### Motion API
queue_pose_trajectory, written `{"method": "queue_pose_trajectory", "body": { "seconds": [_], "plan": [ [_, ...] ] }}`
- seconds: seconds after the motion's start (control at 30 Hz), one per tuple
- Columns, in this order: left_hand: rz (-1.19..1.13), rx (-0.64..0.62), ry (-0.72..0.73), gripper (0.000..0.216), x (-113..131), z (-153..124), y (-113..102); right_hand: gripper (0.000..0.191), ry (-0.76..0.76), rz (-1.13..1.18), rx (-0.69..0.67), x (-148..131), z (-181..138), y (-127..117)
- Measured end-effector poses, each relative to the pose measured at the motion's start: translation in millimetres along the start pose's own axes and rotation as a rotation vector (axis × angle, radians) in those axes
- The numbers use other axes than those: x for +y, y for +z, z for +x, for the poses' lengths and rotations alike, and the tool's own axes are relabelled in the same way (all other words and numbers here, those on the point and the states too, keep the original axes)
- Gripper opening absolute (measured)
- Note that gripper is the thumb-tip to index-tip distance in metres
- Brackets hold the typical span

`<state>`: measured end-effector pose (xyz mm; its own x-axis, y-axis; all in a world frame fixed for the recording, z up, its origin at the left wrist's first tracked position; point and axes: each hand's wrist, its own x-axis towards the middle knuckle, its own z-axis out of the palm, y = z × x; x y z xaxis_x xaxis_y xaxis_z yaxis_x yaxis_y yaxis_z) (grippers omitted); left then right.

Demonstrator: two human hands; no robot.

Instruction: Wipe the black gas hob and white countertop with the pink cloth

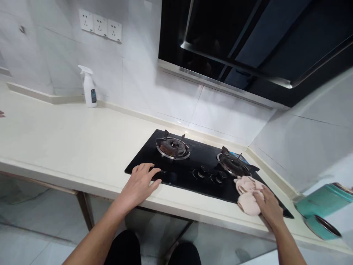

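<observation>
A black gas stove [176,180] with two burners is set into the pale countertop. My left hand [142,182] rests on its front left edge, fingers spread and holding nothing. At the stove's front right corner, my right hand [268,206] presses on a crumpled pale pink cloth [249,195], its fingers bent over the cloth's right side. The left burner [173,147] lies beyond my left hand. Just behind the cloth sits the right burner [234,164]. Two control knobs [203,171] stand between the hands.
A white spray bottle [89,90] stands by the back wall at left. Above the stove hangs a black range hood [226,48]. Teal containers [322,200] are at the right end of the countertop [68,136]. Part of a hand [2,114] shows at the far left edge.
</observation>
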<state>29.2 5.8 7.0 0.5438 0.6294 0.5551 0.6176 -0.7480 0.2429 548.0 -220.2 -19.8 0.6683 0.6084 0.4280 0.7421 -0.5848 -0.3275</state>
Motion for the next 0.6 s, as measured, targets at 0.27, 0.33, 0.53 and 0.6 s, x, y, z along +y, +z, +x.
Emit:
{"method": "queue_pose_trajectory", "body": {
  "seconds": [0.27,0.33,0.53,0.6],
  "plan": [
    [-0.025,0.051,0.039,0.032,-4.2,-2.2,5.1,0.062,0.024,-0.084,0.149,-22.8,-64.5,0.1],
    [-0.022,0.069,0.053,0.032,-5.4,-2.0,6.9,0.061,-0.033,-0.099,0.243,-46.0,-99.1,1.3],
    [-0.026,0.063,0.060,0.034,-6.7,-0.5,8.2,0.042,-0.436,-0.065,0.390,-154.2,-171.8,16.1],
    [-0.026,0.057,0.057,0.035,-8.4,0.0,9.5,0.037,-0.557,0.002,0.435,-199.8,-186.0,27.4]
  ]
}}
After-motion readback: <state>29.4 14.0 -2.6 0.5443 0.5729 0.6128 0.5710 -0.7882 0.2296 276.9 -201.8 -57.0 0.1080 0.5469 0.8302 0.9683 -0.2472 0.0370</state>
